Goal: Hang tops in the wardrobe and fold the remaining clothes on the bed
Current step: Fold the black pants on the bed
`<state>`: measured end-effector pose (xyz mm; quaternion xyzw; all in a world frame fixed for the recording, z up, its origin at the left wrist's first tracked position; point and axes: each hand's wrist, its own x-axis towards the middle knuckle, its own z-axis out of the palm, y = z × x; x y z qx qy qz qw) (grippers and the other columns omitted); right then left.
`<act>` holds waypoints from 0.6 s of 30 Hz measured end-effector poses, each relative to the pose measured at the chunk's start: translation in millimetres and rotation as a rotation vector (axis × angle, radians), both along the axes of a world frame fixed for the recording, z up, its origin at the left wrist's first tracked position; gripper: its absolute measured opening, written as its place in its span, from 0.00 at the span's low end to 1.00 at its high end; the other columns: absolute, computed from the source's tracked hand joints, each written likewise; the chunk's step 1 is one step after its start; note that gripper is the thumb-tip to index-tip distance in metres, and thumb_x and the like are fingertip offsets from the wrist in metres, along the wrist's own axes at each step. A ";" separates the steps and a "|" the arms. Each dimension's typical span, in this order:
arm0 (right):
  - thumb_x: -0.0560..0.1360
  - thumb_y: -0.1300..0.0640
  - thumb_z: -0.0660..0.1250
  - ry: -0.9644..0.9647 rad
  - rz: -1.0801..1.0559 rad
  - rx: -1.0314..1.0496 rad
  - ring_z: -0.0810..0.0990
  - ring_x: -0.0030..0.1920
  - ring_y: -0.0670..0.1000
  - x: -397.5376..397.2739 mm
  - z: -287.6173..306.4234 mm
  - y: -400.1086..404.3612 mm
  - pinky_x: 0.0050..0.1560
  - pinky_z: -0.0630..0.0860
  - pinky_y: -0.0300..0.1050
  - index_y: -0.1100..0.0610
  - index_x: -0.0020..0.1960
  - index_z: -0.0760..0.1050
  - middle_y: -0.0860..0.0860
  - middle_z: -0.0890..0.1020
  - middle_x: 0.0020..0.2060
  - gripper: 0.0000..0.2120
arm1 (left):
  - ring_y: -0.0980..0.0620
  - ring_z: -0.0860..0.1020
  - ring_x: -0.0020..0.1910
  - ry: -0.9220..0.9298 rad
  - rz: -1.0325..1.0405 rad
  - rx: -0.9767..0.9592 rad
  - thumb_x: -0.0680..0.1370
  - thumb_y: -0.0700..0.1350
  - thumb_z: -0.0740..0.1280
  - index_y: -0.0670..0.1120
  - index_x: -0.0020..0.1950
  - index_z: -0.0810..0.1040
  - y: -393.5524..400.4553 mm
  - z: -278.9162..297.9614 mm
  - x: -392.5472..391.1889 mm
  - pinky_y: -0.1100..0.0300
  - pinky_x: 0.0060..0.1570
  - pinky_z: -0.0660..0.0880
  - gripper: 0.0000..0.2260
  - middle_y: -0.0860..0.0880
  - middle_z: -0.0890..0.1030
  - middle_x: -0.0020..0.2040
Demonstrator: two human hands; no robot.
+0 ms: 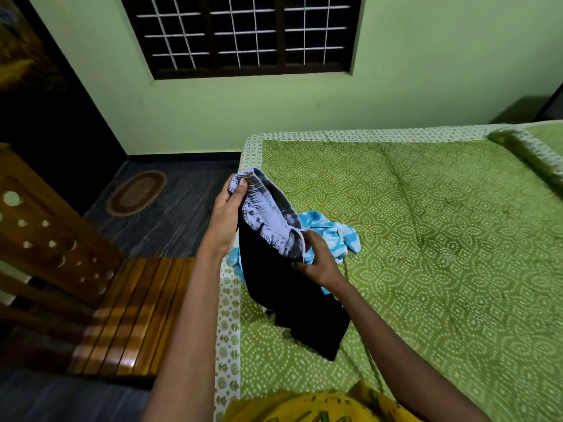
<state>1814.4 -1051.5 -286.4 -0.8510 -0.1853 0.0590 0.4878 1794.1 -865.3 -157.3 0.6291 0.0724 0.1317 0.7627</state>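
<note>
Green patterned bed (426, 239) carries a blue printed garment (335, 236). Above it a dark garment (283, 287) is held by its waistband, pinched at both ends by left hand (227, 220) and right hand (318, 263); its length hangs downward to the bed.

In front of me is the bed, spread with a green cotton sheet (426, 239) printed in rings of small white dots, with a pale border of little green motifs along its edges. The sheet shows long creases running across its middle. Near the corner closest to me, a crumpled light-blue garment with white blotches (332, 231) lies directly on the sheet. The lower end of the black garment with a grey gathered waistband (304, 318) rests on the sheet just beside and partly over the blue one. At the far right, a fold of the same green fabric (530, 150) lies along the bed's edge.
</note>
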 end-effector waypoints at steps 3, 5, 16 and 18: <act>0.62 0.40 0.65 -0.059 -0.023 -0.197 0.72 0.58 0.57 7.9 1.3 -0.1 0.57 0.67 0.50 0.53 0.65 0.72 0.55 0.77 0.56 0.34 | 0.51 0.78 0.55 0.011 0.058 -0.078 0.80 0.45 0.61 0.46 0.58 0.77 10.9 -3.9 -1.5 0.51 0.65 0.70 0.09 0.48 0.81 0.54; 0.66 0.37 0.63 -0.168 0.060 -0.518 0.69 0.59 0.56 12.2 0.8 -1.9 0.54 0.61 0.46 0.51 0.64 0.75 0.54 0.74 0.55 0.30 | 0.56 0.81 0.47 -0.016 0.081 -0.114 0.81 0.42 0.58 0.46 0.54 0.77 16.2 -2.1 -4.7 0.59 0.54 0.77 0.08 0.52 0.84 0.47; 0.63 0.63 0.72 0.190 -0.084 0.225 0.72 0.34 0.47 2.2 14.8 -54.8 0.37 0.66 0.43 0.64 0.37 0.75 0.55 0.75 0.31 0.07 | 0.50 0.75 0.56 0.022 0.176 0.450 0.80 0.37 0.61 0.54 0.55 0.73 82.4 -39.9 -10.0 0.53 0.57 0.72 0.11 0.52 0.76 0.55; 0.61 0.65 0.69 0.229 -0.088 0.303 0.73 0.40 0.50 -1.6 24.8 -68.1 0.44 0.68 0.45 0.58 0.42 0.76 0.61 0.76 0.37 0.10 | 0.54 0.75 0.53 0.005 0.033 0.548 0.78 0.30 0.59 0.53 0.61 0.70 82.8 -44.9 -13.1 0.63 0.52 0.71 0.19 0.53 0.75 0.57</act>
